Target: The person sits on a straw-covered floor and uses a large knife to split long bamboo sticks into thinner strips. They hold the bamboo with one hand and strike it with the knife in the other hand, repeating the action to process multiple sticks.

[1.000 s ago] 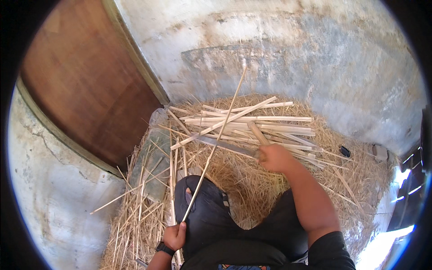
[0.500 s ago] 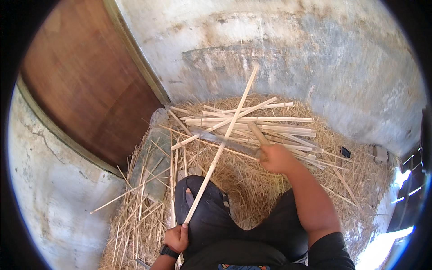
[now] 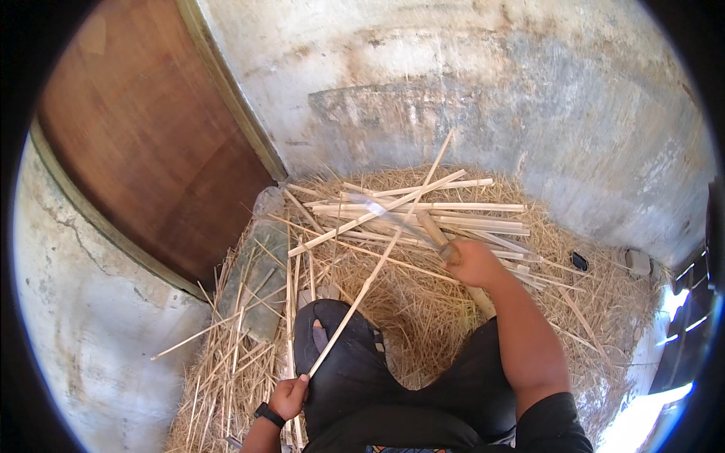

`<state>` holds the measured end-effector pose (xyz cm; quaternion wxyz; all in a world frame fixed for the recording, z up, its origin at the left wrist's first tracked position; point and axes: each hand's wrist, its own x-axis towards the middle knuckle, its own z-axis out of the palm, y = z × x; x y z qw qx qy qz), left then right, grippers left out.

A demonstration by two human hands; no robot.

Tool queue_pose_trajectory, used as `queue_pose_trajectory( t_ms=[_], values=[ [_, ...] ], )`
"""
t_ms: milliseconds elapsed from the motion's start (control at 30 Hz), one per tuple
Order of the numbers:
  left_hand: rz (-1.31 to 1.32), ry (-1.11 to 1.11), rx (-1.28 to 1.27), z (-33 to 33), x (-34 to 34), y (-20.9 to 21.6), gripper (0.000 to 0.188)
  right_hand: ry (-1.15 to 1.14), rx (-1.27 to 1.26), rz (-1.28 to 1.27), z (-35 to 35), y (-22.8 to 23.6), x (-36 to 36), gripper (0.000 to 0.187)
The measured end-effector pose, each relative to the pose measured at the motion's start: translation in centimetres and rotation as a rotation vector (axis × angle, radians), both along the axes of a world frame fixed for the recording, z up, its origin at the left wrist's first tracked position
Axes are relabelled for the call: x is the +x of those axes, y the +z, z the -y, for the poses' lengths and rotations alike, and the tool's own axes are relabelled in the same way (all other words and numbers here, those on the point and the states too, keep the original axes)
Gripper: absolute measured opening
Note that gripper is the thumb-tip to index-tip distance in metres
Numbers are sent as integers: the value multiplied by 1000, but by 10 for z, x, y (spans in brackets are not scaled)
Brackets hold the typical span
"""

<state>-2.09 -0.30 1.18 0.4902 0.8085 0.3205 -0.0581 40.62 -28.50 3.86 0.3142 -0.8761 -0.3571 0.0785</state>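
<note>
My left hand (image 3: 288, 397), at my left thigh, grips the near end of a long pale bamboo strip (image 3: 361, 295). The strip slants up and away over my left leg, its far end in front of the wall. In my right hand (image 3: 470, 263) is a large knife, whose blade (image 3: 389, 215), smeared by motion, points left and away and crosses the strip. The knife's handle is hidden in my fist. Beneath that hand a thick wooden stick (image 3: 482, 301) runs from near my right knee toward the pile of split strips (image 3: 483, 222).
Straw and shavings (image 3: 411, 325) cover the floor. Thin offcuts (image 3: 234, 332) lie at left over a grey-green slab (image 3: 264, 298). A brown door (image 3: 151, 136) and a stained wall (image 3: 483, 98) enclose the far side. A small black object (image 3: 579, 261) lies at right.
The knife and right hand have shifted slightly right, the blade swinging up and away. The strip's far end has moved right and looks lower; its near end stays in my left hand.
</note>
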Motion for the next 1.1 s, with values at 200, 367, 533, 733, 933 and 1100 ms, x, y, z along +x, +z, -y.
queue_pose_trajectory(
  t_ms=[200, 367, 533, 733, 933, 1100],
  values=[
    [-49, -15, 23, -2, -1, 10, 63, 413, -324, 79, -26, 26, -42, 29],
    [17, -34, 49, -1, 0, 4, 61, -45, -40, -73, -3, -9, 16, 30],
    [-90, -70, 99, -4, 2, 5, 63, -163, -4, -124, 3, 9, 4, 33],
    [-119, -55, 71, -3, 4, 14, 64, 403, -286, 78, -25, 8, -33, 28],
    [-79, -57, 76, -5, 2, 3, 66, -16, -77, -75, -4, -10, 13, 31],
    [-111, -62, 59, -3, 8, 14, 67, -128, 2, -32, -1, -5, 10, 35]
  ],
)
